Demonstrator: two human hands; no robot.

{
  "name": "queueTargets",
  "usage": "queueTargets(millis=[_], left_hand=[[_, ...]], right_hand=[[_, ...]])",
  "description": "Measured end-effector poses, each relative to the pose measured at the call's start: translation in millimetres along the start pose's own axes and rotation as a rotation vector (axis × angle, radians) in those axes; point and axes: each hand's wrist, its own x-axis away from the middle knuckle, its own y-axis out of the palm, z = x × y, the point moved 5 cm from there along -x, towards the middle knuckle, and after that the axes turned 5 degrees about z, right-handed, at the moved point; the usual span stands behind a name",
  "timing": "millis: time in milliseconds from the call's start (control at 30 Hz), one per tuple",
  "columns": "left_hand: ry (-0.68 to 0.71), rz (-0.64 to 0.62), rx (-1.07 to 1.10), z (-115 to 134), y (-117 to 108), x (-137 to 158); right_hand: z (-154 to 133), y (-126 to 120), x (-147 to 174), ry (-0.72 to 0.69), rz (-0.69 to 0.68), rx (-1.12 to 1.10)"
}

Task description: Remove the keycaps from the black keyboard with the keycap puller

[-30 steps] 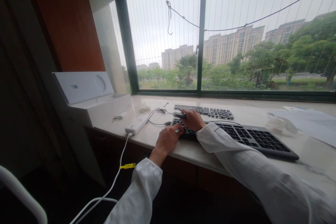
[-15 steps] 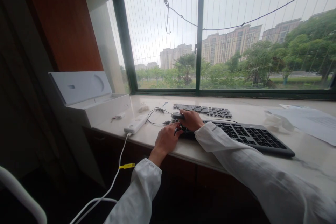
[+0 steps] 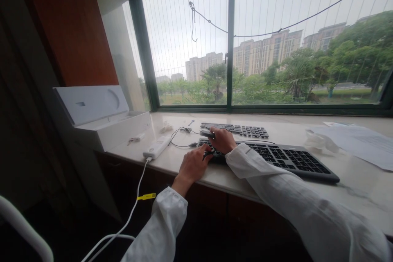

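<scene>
A long black keyboard (image 3: 293,163) lies slantwise along the front of the marble-look counter. My left hand (image 3: 194,163) bends over its left front edge, with thumb and forefinger curled on the keyboard's corner. My right hand (image 3: 223,140) is closed on a small dark elongated tool (image 3: 207,134), held just above the upper left keys. The tool's kind does not show, and my fingers hide part of it. Behind the keyboard, several rows of dark keycaps (image 3: 235,129) are laid out. A thin black cable (image 3: 185,130) with a plug (image 3: 193,145) lies left of the keyboard.
A white power strip (image 3: 157,147) sits near the front edge, its white cord (image 3: 138,196) hanging down. At the left stands an opened white box (image 3: 123,131). Crumpled clear plastic (image 3: 321,142) and paper sheets (image 3: 362,143) lie at the right. A window (image 3: 190,69) backs the counter.
My right hand and the dark tool have lifted slightly, showing more keys beneath. My left thumb and forefinger have parted a little. The whole view has shifted slightly.
</scene>
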Motion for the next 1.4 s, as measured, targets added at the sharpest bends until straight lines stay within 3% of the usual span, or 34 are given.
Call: queueTargets(millis=[200, 367, 500, 633, 767, 1400], left_hand=[[0.009, 0.052, 0.032, -2, -1, 0], [-0.053, 0.271, 0.142, -12, -5, 1], [-0.106, 0.395, 0.166, -19, -6, 3], [-0.121, 0.413, 0.141, -20, -6, 4], [-0.130, 0.400, 0.103, -20, -6, 4], [-0.128, 0.468, 0.055, -22, -7, 4]], right_hand=[[-1, 0, 0, -0.028, 0.002, 0.013], [0, 1, -1, -0.074, 0.011, -0.014], [-6, 0, 1, -0.224, -0.034, -0.140], [-17, 0, 5, -0.402, -0.106, -0.321], [-19, 1, 7, -0.463, -0.112, -0.442], [-27, 4, 11, -0.427, -0.178, -0.560]])
